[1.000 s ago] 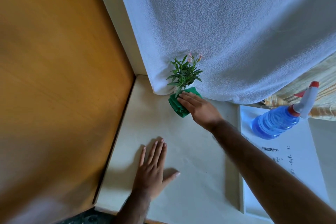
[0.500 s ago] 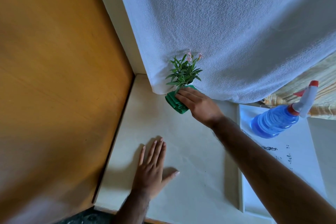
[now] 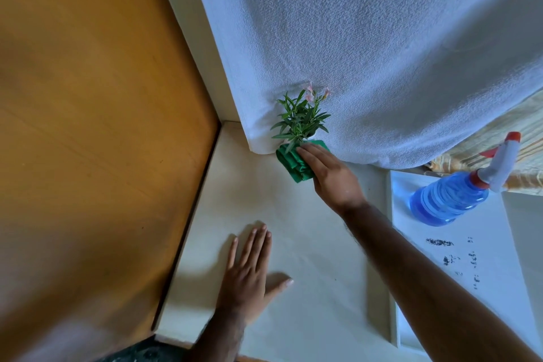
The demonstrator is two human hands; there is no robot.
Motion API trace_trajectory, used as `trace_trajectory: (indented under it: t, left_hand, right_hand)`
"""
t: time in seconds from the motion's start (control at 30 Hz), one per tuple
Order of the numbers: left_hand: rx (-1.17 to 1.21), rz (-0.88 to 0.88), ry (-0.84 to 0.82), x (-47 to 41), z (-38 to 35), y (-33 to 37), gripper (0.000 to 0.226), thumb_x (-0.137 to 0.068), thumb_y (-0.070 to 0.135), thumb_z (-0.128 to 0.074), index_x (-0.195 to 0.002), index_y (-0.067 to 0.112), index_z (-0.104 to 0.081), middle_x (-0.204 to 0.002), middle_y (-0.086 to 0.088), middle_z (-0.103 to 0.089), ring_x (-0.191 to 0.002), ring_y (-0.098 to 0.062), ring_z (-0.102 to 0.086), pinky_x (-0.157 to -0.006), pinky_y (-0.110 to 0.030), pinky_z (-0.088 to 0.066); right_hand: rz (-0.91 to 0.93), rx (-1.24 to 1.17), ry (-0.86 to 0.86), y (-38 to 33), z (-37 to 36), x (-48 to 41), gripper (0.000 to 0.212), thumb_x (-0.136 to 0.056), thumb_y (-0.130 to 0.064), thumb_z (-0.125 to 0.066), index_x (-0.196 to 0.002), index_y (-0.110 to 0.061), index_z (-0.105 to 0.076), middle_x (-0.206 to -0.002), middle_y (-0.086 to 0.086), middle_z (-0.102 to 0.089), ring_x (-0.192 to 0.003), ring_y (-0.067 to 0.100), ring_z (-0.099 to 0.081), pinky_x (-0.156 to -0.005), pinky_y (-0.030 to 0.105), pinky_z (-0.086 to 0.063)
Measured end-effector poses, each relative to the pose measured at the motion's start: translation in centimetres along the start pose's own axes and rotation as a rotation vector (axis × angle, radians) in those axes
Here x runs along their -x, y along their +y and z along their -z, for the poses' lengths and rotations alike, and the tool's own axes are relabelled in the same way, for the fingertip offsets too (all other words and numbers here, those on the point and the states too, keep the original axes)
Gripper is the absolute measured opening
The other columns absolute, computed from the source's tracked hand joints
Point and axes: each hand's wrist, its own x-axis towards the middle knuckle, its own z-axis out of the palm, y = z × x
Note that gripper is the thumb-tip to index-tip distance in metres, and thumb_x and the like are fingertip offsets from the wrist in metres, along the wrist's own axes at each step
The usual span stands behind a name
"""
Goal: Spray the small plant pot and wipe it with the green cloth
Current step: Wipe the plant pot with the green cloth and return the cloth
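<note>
Right hand grips the cloth against the pot, mostly hidden, probably wiping; left hand lies open, flat, bracing; sprayer parked right.

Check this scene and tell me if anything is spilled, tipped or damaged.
Nothing stands out. The small plant pot stands upright, mostly hidden by the green cloth under the right hand. The spray bottle leans but shows no leak. The left hand lies flat on a dry-looking surface.

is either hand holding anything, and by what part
The right hand presses the green cloth against the pot, fingers flat over the cloth's top. The left hand lies flat and empty on the counter.
</note>
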Motion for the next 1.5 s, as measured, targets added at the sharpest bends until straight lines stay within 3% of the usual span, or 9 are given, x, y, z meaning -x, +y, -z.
trace_trajectory:
  t: [0.17,0.37,0.57,0.8,0.97,1.07,1.13,1.37,1.5]
  left_hand:
    - [-0.004,0.0,-0.011,0.1,0.0,0.0,0.105,-0.09,0.084,-0.037,-0.161,0.01,-0.012,-0.172,-0.007,-0.012,-0.158,-0.023,-0.01,-0.123,-0.06,-0.019]
    - [0.005,0.009,-0.024,0.1,0.1,0.0,0.106,-0.09,0.084,-0.037,-0.162,0.01,-0.011,-0.172,-0.007,-0.012,-0.158,-0.023,-0.01,-0.121,-0.061,-0.023]
    - [-0.007,0.004,-0.013,0.1,-0.1,-0.1,0.105,-0.091,0.084,-0.037,-0.161,0.01,-0.012,-0.172,-0.006,-0.011,-0.158,-0.023,-0.009,-0.123,-0.06,-0.018]
    - [0.003,0.006,-0.017,0.1,-0.2,-0.1,0.106,-0.09,0.084,-0.038,-0.162,0.01,-0.011,-0.173,-0.006,-0.009,-0.158,-0.022,-0.009,-0.123,-0.06,-0.018]
    - [0.006,0.001,-0.003,0.0,-0.2,-0.1,0.106,-0.09,0.083,-0.039,-0.161,0.01,-0.012,-0.172,-0.006,-0.011,-0.157,-0.023,-0.011,-0.123,-0.06,-0.018]
    - [-0.004,0.005,-0.012,0.0,-0.1,-0.1,0.106,-0.09,0.084,-0.038,-0.162,0.01,-0.011,-0.172,-0.006,-0.01,-0.158,-0.023,-0.009,-0.123,-0.059,-0.017]
    - [-0.005,0.005,-0.015,0.0,0.0,0.0,0.106,-0.09,0.084,-0.037,-0.162,0.01,-0.011,-0.172,-0.007,-0.01,-0.158,-0.023,-0.009,-0.123,-0.059,-0.018]
    - [0.011,-0.001,-0.006,0.0,0.0,0.0,0.105,-0.091,0.082,-0.039,-0.161,0.009,-0.014,-0.172,-0.007,-0.014,-0.157,-0.022,-0.012,-0.122,-0.06,-0.021]
    - [-0.006,0.008,-0.027,-0.1,0.0,0.0,0.105,-0.09,0.084,-0.036,-0.162,0.011,-0.011,-0.172,-0.006,-0.011,-0.158,-0.022,-0.008,-0.123,-0.059,-0.017]
  right_hand:
    - [-0.037,-0.003,0.021,-0.3,-0.4,-0.2,0.056,-0.079,0.021,-0.06,-0.131,0.002,-0.064,-0.132,0.019,-0.065,-0.123,0.036,-0.061,-0.102,0.044,-0.051]
    - [-0.318,-0.041,0.049,0.1,-0.9,1.3,0.058,-0.075,0.017,-0.061,-0.13,-0.004,-0.065,-0.128,0.012,-0.069,-0.107,0.033,-0.069,-0.084,0.035,-0.055]
    - [-0.305,-0.102,0.134,-0.4,-0.6,0.3,0.059,-0.079,0.013,-0.055,-0.134,-0.007,-0.062,-0.131,0.01,-0.066,-0.117,0.029,-0.063,-0.095,0.033,-0.051]
    - [-0.399,-0.042,0.022,0.5,-1.3,1.7,0.055,-0.079,0.012,-0.06,-0.129,-0.008,-0.065,-0.124,0.01,-0.07,-0.102,0.035,-0.069,-0.079,0.036,-0.055]
    - [-0.295,-0.038,0.031,0.3,-0.9,2.0,0.057,-0.078,0.012,-0.062,-0.132,-0.009,-0.065,-0.133,0.007,-0.066,-0.113,0.029,-0.066,-0.086,0.033,-0.054]
    - [-0.154,-0.016,0.079,-0.2,-0.8,0.7,0.051,-0.083,0.006,-0.054,-0.132,-0.006,-0.064,-0.134,0.011,-0.064,-0.123,0.025,-0.056,-0.098,0.027,-0.044]
    - [-0.119,-0.007,0.047,0.0,-1.0,0.2,0.054,-0.08,0.013,-0.057,-0.132,-0.003,-0.064,-0.133,0.015,-0.064,-0.124,0.029,-0.058,-0.102,0.033,-0.046]
    - [-0.228,-0.039,-0.085,0.0,-1.9,2.1,0.052,-0.079,0.016,-0.065,-0.128,-0.001,-0.067,-0.13,0.017,-0.067,-0.117,0.034,-0.065,-0.095,0.036,-0.052]
    - [-0.178,-0.04,-0.044,-0.6,-1.4,1.9,0.055,-0.078,0.016,-0.064,-0.131,-0.002,-0.065,-0.129,0.015,-0.067,-0.117,0.032,-0.064,-0.095,0.034,-0.051]
